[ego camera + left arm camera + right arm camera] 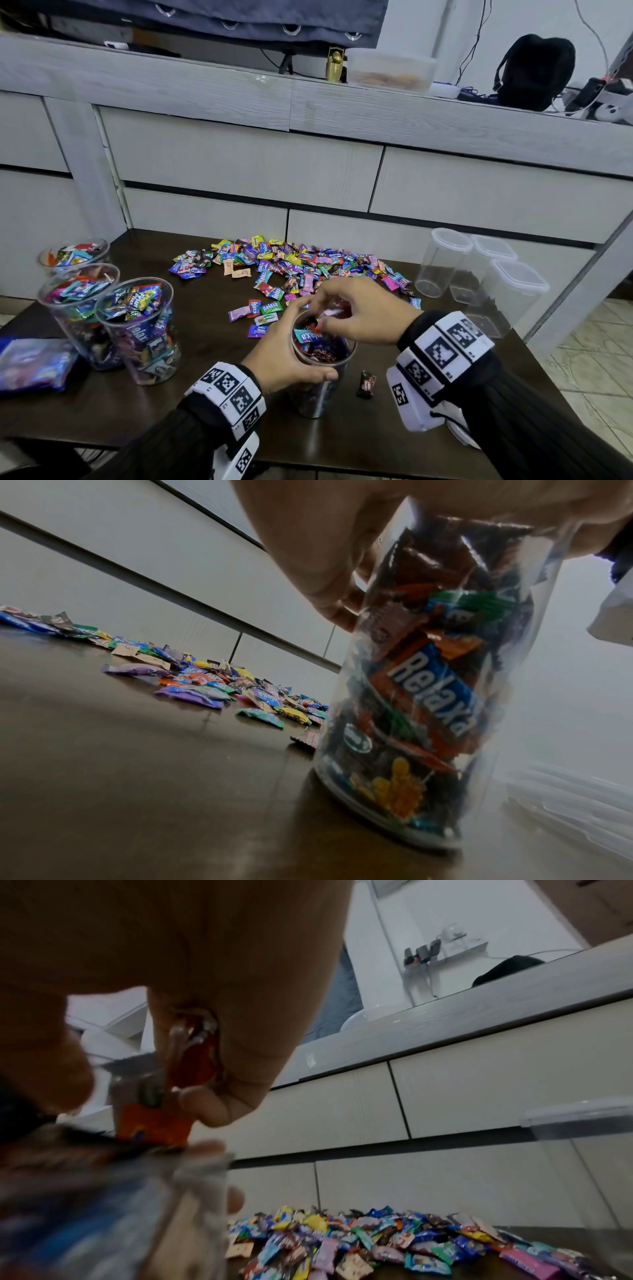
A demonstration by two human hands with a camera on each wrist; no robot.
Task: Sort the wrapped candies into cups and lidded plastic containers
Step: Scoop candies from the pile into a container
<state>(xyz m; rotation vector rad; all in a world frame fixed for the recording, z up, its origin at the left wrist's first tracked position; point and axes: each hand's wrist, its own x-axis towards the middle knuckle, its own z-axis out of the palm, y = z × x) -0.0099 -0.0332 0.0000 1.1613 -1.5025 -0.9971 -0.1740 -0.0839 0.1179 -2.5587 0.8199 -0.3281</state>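
A clear plastic cup (323, 356), nearly full of wrapped candies, stands at the near middle of the dark table (205, 404). My left hand (287, 349) grips it near the rim from the left; the left wrist view shows my fingers (325, 588) curled round the cup (411, 696). My right hand (337, 317) hovers just over the cup's mouth and pinches a few wrapped candies (192, 1058), red and orange ones among them. A wide pile of loose wrapped candies (291, 267) lies behind the cup. One dark candy (366, 383) lies alone to the right of the cup.
Three clear cups (137, 329) filled with candies stand at the table's left. Three lidded plastic containers (479, 274) stand at the back right. A blue bag (30, 363) lies at the left edge. Grey drawers (239, 164) rise behind the table.
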